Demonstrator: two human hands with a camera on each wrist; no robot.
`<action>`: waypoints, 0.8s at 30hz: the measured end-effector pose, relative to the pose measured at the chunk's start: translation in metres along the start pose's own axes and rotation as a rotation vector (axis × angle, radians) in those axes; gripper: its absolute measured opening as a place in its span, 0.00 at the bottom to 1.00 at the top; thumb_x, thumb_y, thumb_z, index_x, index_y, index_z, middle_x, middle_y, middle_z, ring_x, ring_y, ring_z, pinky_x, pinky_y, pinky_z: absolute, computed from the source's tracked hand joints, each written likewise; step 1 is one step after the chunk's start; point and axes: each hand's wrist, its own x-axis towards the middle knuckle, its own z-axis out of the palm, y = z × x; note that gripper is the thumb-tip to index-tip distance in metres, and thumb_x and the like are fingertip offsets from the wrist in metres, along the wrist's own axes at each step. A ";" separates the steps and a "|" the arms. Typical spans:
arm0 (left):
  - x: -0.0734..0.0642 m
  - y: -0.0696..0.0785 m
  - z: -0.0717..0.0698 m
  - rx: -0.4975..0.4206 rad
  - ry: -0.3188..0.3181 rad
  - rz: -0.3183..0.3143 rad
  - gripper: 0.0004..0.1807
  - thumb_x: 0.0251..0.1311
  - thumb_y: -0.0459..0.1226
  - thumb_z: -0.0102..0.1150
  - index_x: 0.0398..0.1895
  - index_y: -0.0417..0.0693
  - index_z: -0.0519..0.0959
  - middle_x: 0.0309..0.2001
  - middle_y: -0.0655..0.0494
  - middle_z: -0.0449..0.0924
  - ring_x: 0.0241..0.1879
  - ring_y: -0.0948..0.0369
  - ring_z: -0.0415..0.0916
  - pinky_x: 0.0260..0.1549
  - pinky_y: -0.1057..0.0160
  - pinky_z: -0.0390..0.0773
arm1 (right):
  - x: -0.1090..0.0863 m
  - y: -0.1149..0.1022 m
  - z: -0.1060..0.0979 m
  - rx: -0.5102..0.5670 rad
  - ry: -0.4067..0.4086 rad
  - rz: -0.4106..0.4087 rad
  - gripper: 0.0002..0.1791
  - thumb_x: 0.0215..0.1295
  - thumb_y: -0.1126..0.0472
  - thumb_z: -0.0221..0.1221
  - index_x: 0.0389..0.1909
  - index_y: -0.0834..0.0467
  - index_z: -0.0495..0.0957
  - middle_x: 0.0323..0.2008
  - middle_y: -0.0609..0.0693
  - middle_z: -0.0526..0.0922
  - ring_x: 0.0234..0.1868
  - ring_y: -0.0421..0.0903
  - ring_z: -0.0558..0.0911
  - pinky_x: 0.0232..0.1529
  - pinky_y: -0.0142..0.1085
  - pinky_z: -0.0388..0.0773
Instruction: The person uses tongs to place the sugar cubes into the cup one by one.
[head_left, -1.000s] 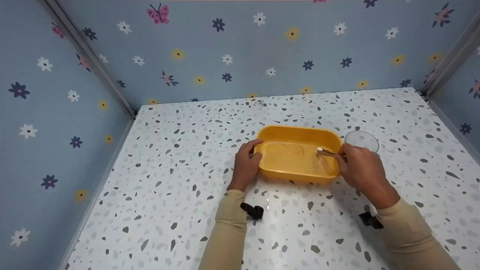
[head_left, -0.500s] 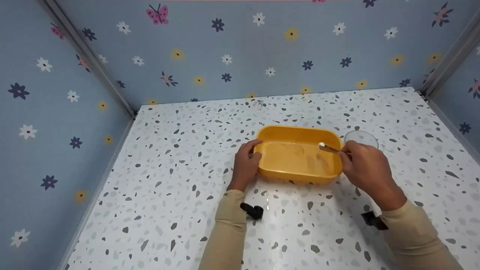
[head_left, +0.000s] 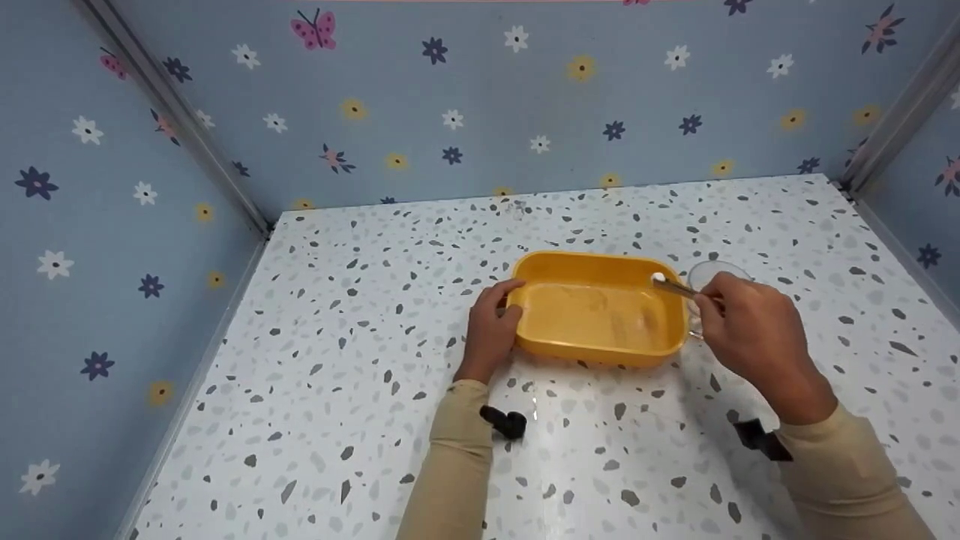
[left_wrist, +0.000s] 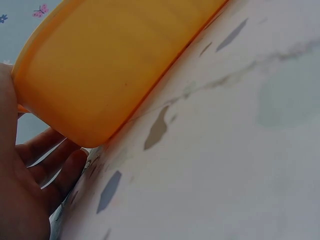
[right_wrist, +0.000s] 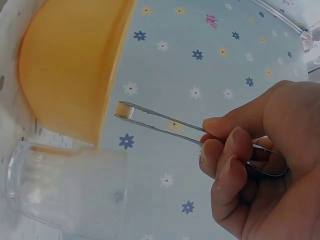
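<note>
A yellow plastic basin point(head_left: 592, 349) stands on the speckled tabletop; its inside floor shows smudgy marks. My left hand point(head_left: 491, 330) holds its left end, thumb and forefinger at the rim. In the left wrist view the other fingers point(left_wrist: 62, 177) spread low beside the basin's wall. My right hand point(head_left: 757, 337) pinches metal tweezers point(right_wrist: 165, 130). Between the tweezers' tips sits a small white cylinder-like piece point(right_wrist: 124, 110), raised near the basin's right rim. A clear cup point(right_wrist: 75, 185) stands right of the basin, partly hidden by my right hand in the head view; whitish contents show blurrily inside it.
Blue flowered panels point(head_left: 480, 97) rise behind the table and on both sides. Speckled tabletop point(head_left: 337, 337) extends left of the basin and in front of it. A black wrist mount point(head_left: 506, 422) projects from my left sleeve.
My right hand has moved right and slightly away from me, lifting the tweezers and white piece from inside the basin toward its right rim. The left hand and basin stay put.
</note>
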 end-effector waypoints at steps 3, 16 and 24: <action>0.000 0.001 0.000 -0.003 -0.001 0.000 0.22 0.64 0.34 0.50 0.59 0.58 0.80 0.54 0.53 0.76 0.49 0.60 0.75 0.51 0.58 0.76 | -0.001 0.001 -0.005 -0.003 0.018 0.007 0.03 0.66 0.66 0.62 0.34 0.63 0.80 0.27 0.57 0.83 0.21 0.51 0.71 0.22 0.42 0.67; 0.001 -0.001 0.000 0.005 -0.003 0.000 0.22 0.64 0.34 0.50 0.60 0.57 0.80 0.56 0.57 0.75 0.50 0.60 0.76 0.50 0.60 0.77 | -0.002 0.006 -0.022 -0.011 0.071 0.007 0.04 0.65 0.67 0.61 0.33 0.65 0.80 0.27 0.59 0.83 0.22 0.53 0.73 0.25 0.45 0.67; 0.001 0.000 0.000 0.011 -0.005 -0.002 0.22 0.64 0.33 0.51 0.60 0.56 0.80 0.55 0.57 0.75 0.50 0.60 0.75 0.50 0.60 0.77 | -0.003 0.013 -0.035 -0.029 0.049 0.075 0.05 0.67 0.66 0.59 0.35 0.65 0.80 0.28 0.61 0.83 0.24 0.54 0.74 0.27 0.46 0.66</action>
